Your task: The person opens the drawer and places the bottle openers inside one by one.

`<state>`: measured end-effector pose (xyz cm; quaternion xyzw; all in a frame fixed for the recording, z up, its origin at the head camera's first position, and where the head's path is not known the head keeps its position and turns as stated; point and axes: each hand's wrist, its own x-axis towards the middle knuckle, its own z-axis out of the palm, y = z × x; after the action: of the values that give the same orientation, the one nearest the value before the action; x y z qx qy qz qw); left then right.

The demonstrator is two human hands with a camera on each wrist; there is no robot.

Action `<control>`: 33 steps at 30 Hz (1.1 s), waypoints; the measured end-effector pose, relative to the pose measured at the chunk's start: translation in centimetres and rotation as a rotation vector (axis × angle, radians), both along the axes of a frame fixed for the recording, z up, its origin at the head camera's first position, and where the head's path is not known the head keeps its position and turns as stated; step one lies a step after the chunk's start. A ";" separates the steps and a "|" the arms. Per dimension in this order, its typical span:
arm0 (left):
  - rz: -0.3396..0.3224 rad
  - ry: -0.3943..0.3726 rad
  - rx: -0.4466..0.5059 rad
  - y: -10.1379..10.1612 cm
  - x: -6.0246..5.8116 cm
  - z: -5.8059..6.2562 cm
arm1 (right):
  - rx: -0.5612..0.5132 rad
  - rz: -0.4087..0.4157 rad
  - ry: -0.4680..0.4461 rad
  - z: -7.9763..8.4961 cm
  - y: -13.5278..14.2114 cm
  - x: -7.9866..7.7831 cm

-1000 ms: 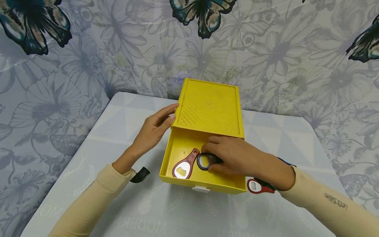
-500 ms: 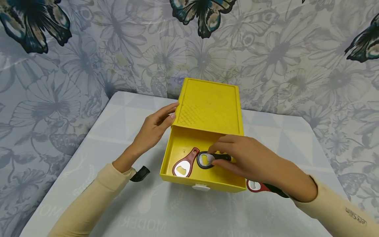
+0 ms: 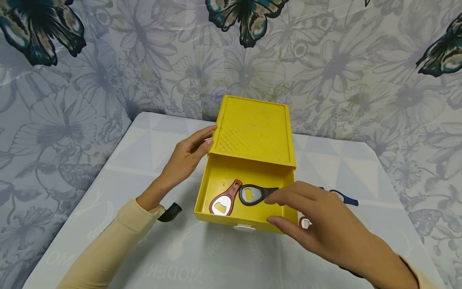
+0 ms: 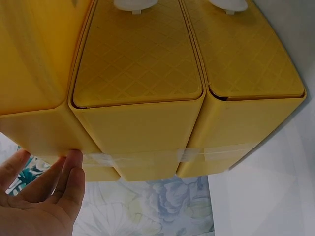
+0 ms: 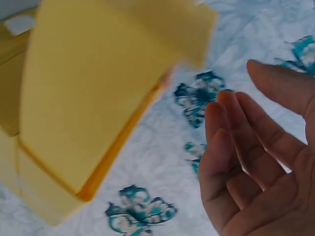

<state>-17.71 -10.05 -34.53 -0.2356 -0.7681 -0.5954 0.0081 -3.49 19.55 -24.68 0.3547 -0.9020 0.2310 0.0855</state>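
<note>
A yellow drawer point(image 3: 249, 170) stands pulled out of a yellow drawer cabinet point(image 3: 256, 128). Two bottle openers lie in it, a red one point(image 3: 231, 193) at left and a black one point(image 3: 267, 193) beside it. My left hand point(image 3: 185, 160) rests its fingertips on the cabinet's left side; the left wrist view shows its fingers point(image 4: 74, 179) against the lowest part of the side. Holding nothing, my right hand point(image 3: 325, 216) hovers over the drawer's right edge, thumb and fingers apart. In the right wrist view the right palm point(image 5: 266, 206) is bare.
Right of the drawer, on the patterned table, lie a blue bottle opener point(image 3: 345, 198) and a red one point(image 3: 305, 222), partly hidden by my right hand. A white knob point(image 3: 244, 228) juts from the drawer front. A black curved piece point(image 3: 171, 212) shows by my left cuff.
My right hand has let go of the black bottle opener in the drawer and moved right and toward me. My left hand has stayed on the cabinet's side.
</note>
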 end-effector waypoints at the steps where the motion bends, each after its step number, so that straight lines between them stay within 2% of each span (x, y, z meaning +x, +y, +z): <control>1: 0.001 0.000 -0.001 0.0 0.0 0.0 | -0.023 -0.006 -0.003 0.0 -0.1 0.5; 8: 0.009 0.000 -0.008 -0.1 0.0 -0.1 | -0.190 -0.002 0.064 -1.3 -0.6 3.1; 11: 0.012 -0.001 -0.011 -0.1 0.0 -0.1 | -0.206 -0.071 0.018 -1.9 -0.7 3.8; 16: 0.006 0.007 -0.008 0.0 0.0 -0.1 | -0.301 -0.143 -0.090 -3.4 -1.1 4.9; 21: 0.008 0.015 -0.006 -0.1 0.0 0.0 | -0.416 -0.121 -0.132 -5.8 -1.8 5.0; 28: 0.014 0.010 -0.008 -0.2 0.1 -0.1 | -0.402 -0.195 -0.172 -7.7 -2.7 4.6; 33: 0.007 0.007 -0.006 0.0 0.0 0.0 | -0.389 -0.247 -0.124 -8.6 -3.1 4.8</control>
<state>-17.66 -10.08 -34.55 -0.2351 -0.7706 -0.5922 0.0124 1.26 16.48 -33.25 0.2038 -0.8806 0.4094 0.1241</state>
